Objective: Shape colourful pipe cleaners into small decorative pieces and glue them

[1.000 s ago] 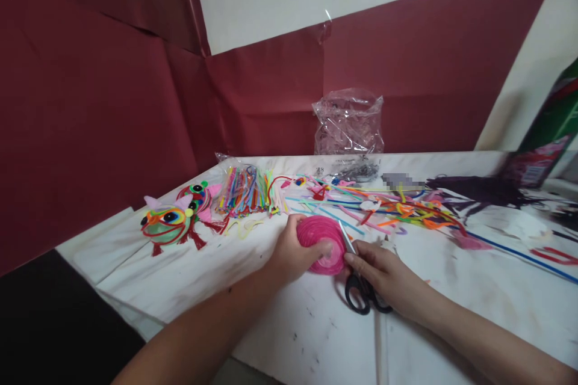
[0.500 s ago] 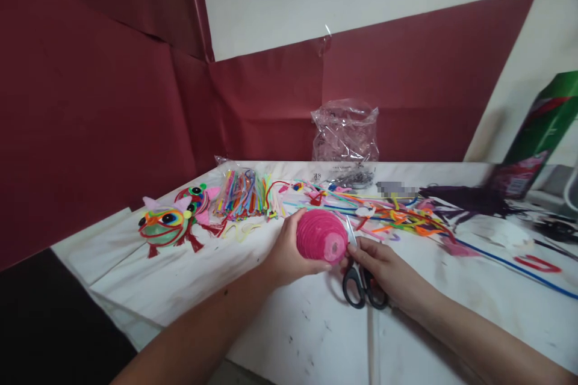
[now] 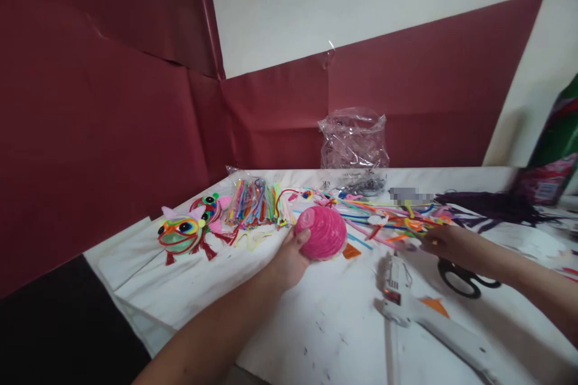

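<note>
In my left hand is a rounded bright-pink form wrapped in fuzzy coils, with a lighter disc at its near-left end. My thumb presses that end. My right hand reaches over loose coloured pipe cleaners at the right; blur hides its fingertips, so any hold is unclear. Just below that wrist are black-handled scissors, their blades hidden. A white glue gun lies between my hands, its switch lit red. Small orange pieces are beside the pink form and near the glue gun.
Two colourful animal-faced figures with red tassels stand at the left. A bag of pipe cleaners lies behind them. Farther back are a clear plastic bag, dark purple strands and a green package at right.
The scissors have left my right hand's fingers and now lie below its wrist. That hand has moved right, away from the pink form, which has turned. The glue gun and orange pieces now show.
</note>
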`<state>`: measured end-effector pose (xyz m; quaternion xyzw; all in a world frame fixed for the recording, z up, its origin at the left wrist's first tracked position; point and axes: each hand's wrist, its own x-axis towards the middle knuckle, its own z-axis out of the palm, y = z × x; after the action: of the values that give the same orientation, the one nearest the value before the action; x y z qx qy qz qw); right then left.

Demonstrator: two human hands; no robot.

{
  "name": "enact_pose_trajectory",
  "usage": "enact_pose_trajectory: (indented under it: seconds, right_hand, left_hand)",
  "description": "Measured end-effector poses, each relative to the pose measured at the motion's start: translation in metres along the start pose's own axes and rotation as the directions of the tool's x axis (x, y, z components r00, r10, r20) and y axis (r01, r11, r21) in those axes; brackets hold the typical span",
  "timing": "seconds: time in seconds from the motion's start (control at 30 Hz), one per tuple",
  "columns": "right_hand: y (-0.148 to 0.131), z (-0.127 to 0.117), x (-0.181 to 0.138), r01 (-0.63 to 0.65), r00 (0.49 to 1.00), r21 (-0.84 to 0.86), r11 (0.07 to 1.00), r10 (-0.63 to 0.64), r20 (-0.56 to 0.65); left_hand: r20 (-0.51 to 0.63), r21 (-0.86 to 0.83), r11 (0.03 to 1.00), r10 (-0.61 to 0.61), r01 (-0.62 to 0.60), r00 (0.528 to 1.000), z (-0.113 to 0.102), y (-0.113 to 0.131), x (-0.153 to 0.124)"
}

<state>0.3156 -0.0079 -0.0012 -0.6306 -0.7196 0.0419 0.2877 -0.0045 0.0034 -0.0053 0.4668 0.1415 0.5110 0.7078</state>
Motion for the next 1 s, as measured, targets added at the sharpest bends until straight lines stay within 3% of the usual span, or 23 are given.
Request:
enact_pose_trajectory:
  seconds: [0.13, 0.27, 0.4, 0.47, 0.53, 0.63, 0.73, 0.83, 0.93, 1.0]
  right_hand:
    - [0.027, 0.015, -0.003, -0.033, 0.998, -0.026, 0.999, 0.034, 0.044]
    - [0.024, 0.011, -0.004, -0.078, 0.996, -0.033, 0.996, 0.079, 0.035]
    - [-0.013, 0.002, -0.005, -0.031, 0.982, 0.030, 0.999, 0.036, -0.183]
    - [-0.044, 0.004, -0.010, 0.069, 0.985, 0.119, 0.990, -0.048, -0.168]
    - [-0.075, 0.010, -0.018, 0.218, 0.975, 0.332, 0.918, -0.189, -0.116]
    - [-0.107, 0.022, -0.032, 0.338, 0.937, 0.432, 0.836, -0.343, -0.068]
    - [-0.115, 0.031, -0.038, 0.375, 0.916, 0.488, 0.788, -0.395, -0.066]
    - [-0.110, 0.036, -0.037, 0.372, 0.920, 0.490, 0.788, -0.384, -0.081]
    - [-0.106, 0.041, -0.035, 0.393, 0.916, 0.429, 0.813, -0.384, -0.112]
    - [-0.108, 0.043, -0.036, 0.377, 0.925, 0.400, 0.835, -0.361, -0.117]
  left_hand:
    - [-0.002, -0.002, 0.999, -0.036, 0.036, 0.999, -0.002, 0.001, 0.001]
    - [0.020, -0.011, 0.995, -0.097, 0.097, 0.995, -0.004, 0.002, 0.002]
    - [0.005, 0.043, 0.993, -0.110, 0.110, 0.994, 0.000, 0.001, 0.001]
    - [0.022, 0.057, 0.992, -0.110, 0.109, 0.994, 0.007, -0.001, -0.001]
    - [0.078, 0.057, 0.990, -0.130, 0.126, 0.988, 0.017, -0.003, -0.004]
    - [0.142, 0.097, 0.982, -0.172, 0.160, 0.975, 0.029, -0.007, -0.008]
    - [0.091, 0.245, 0.960, -0.159, 0.133, 0.983, 0.032, -0.008, -0.011]
    - [0.016, 0.411, 0.911, -0.045, 0.035, 0.999, 0.025, -0.007, -0.012]
    - [0.053, 0.508, 0.860, 0.019, -0.044, 0.998, 0.017, -0.007, -0.011]
    - [0.105, 0.509, 0.859, -0.002, -0.052, 0.994, 0.014, -0.009, -0.011]
